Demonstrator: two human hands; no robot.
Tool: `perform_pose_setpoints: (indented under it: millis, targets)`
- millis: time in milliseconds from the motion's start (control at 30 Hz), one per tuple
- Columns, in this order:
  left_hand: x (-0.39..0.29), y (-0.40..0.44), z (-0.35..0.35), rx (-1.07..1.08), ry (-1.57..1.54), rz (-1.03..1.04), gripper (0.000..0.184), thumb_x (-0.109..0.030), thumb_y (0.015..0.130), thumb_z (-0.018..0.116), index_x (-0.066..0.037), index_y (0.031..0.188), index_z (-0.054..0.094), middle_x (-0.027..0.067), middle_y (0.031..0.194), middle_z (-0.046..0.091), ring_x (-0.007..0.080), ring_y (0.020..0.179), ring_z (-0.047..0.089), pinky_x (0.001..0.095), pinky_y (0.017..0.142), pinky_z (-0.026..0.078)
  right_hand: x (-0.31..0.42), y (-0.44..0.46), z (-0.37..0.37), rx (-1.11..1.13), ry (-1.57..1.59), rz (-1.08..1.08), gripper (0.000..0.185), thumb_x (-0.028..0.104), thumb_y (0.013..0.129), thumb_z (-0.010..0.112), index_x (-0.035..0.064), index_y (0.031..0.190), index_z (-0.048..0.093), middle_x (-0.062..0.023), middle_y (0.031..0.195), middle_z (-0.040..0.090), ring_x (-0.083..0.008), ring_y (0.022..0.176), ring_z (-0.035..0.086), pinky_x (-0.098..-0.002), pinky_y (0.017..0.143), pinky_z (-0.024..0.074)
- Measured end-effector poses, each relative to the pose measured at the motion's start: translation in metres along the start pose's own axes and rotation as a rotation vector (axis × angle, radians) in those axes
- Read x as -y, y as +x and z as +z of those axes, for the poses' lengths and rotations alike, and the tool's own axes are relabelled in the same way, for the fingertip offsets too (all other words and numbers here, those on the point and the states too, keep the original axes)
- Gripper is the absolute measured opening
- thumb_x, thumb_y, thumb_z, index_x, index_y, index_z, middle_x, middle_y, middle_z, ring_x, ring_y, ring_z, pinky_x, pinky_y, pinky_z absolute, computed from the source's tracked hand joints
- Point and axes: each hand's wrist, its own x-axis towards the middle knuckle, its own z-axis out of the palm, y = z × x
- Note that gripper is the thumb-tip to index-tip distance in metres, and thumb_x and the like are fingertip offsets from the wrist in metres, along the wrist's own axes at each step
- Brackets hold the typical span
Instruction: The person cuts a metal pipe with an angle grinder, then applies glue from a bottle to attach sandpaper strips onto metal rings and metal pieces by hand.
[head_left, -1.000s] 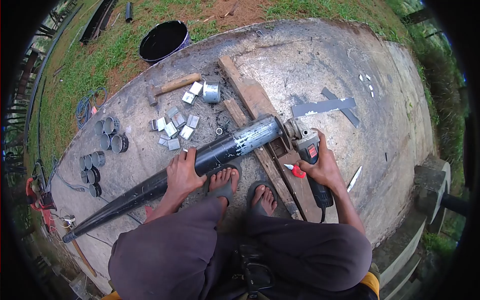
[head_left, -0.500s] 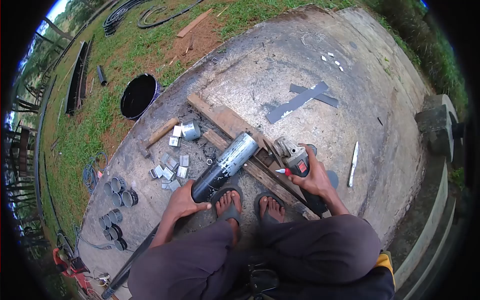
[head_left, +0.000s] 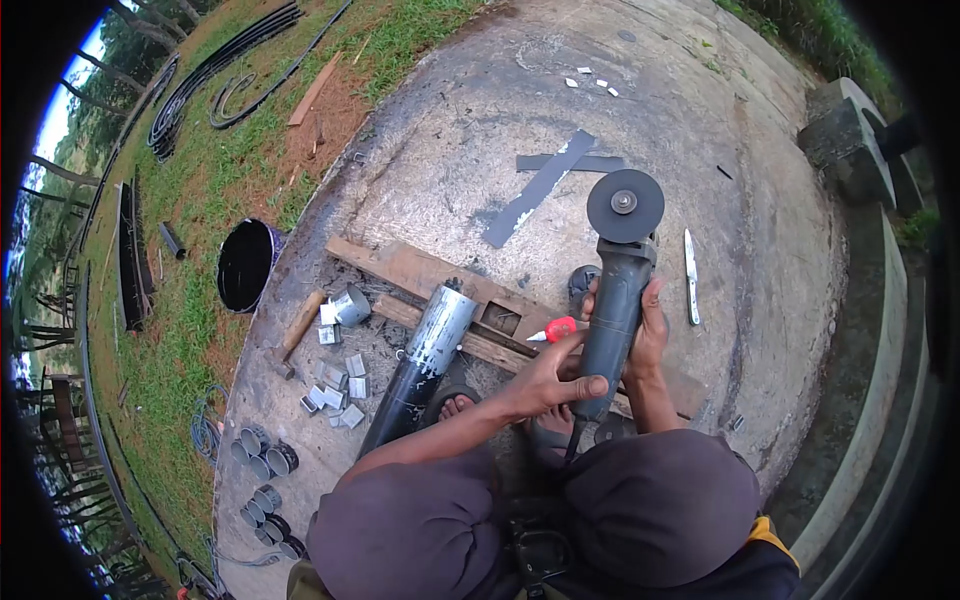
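Note:
An angle grinder (head_left: 613, 310) is held up in both hands, its dark disc (head_left: 625, 205) at the top. My left hand (head_left: 552, 382) is wrapped round the lower left of its body. From the right, my right hand (head_left: 645, 335) grips the body, the fingertips partly hidden behind it. A black pipe (head_left: 408, 385) with a scraped silvery end lies to the left, its end by the wooden boards (head_left: 430, 270). A red-capped bottle with a white nozzle (head_left: 558, 329) sits just left of the grinder.
Small metal pieces (head_left: 333, 376), a hammer (head_left: 300, 325) and several ring-shaped pipe pieces (head_left: 282, 460) lie left. Crossed grey strips (head_left: 550, 180) are ahead, and a knife (head_left: 691, 280) is at the right. A black bucket (head_left: 249, 265) stands on the grass.
My left hand has left the pipe and taken hold of the grinder. The grinder has been raised and turned, with its disc now facing up into view. The camera view has shifted.

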Motion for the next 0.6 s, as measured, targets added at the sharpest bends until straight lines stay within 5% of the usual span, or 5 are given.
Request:
perform_pose_setpoints:
  millis: [67,100,233,400,600]
  targets:
    - [-0.004,0.004,0.008,-0.111,0.274,0.071,0.095,-0.042,0.085,0.087,0.002,0.152,0.038,0.0217,0.132,0.062,0.0297,0.123,0.064,0.0443,0.105,0.050,-0.002,-0.004,0.006,-0.054,0.016,0.033,0.067,0.060,0.106,0.047,-0.0027,0.128,0.057,-0.0186,0.109,0.071,-0.0252,0.090,0.074,-0.0364,0.076,0.0629]
    - [-0.006,0.006,0.008,-0.155,0.431,0.095,0.093,-0.041,0.085,0.087,0.002,0.151,0.039,0.0226,0.131,0.063,0.0310,0.123,0.064,0.0445,0.103,0.051,0.003,-0.003,0.014,-0.015,-0.081,-0.038,0.062,0.049,0.098,0.071,-0.0022,0.129,0.056,-0.0167,0.113,0.069,-0.0230,0.098,0.071,-0.0361,0.082,0.0608]
    - [-0.014,0.014,-0.010,-0.215,0.837,0.043,0.082,-0.035,0.086,0.083,0.001,0.148,0.043,0.0299,0.113,0.068,0.0462,0.110,0.068,0.0491,0.096,0.053,-0.013,0.009,0.008,-0.249,-0.448,-0.005,0.065,0.018,0.073,0.093,-0.0010,0.124,0.059,-0.0110,0.104,0.067,-0.0187,0.092,0.068,-0.0337,0.081,0.0564]
    - [-0.075,0.027,-0.069,-0.323,1.242,0.077,0.064,-0.035,0.086,0.083,-0.002,0.138,0.063,0.0232,0.115,0.073,0.0394,0.108,0.071,0.0478,0.094,0.054,0.010,0.080,-0.066,-0.357,-1.024,0.031,0.058,0.012,0.063,0.087,-0.0040,0.113,0.062,-0.0111,0.093,0.067,-0.0216,0.078,0.068,-0.0372,0.071,0.0565]
    - [-0.090,0.094,-0.183,-0.560,1.631,-0.201,0.065,-0.038,0.081,0.087,-0.005,0.133,0.066,0.0210,0.119,0.072,0.0378,0.109,0.071,0.0491,0.094,0.057,0.048,0.137,-0.124,-0.381,-1.125,0.151,0.058,0.019,0.060,0.086,-0.0063,0.108,0.067,-0.0140,0.089,0.070,-0.0236,0.070,0.068,-0.0394,0.064,0.0561]
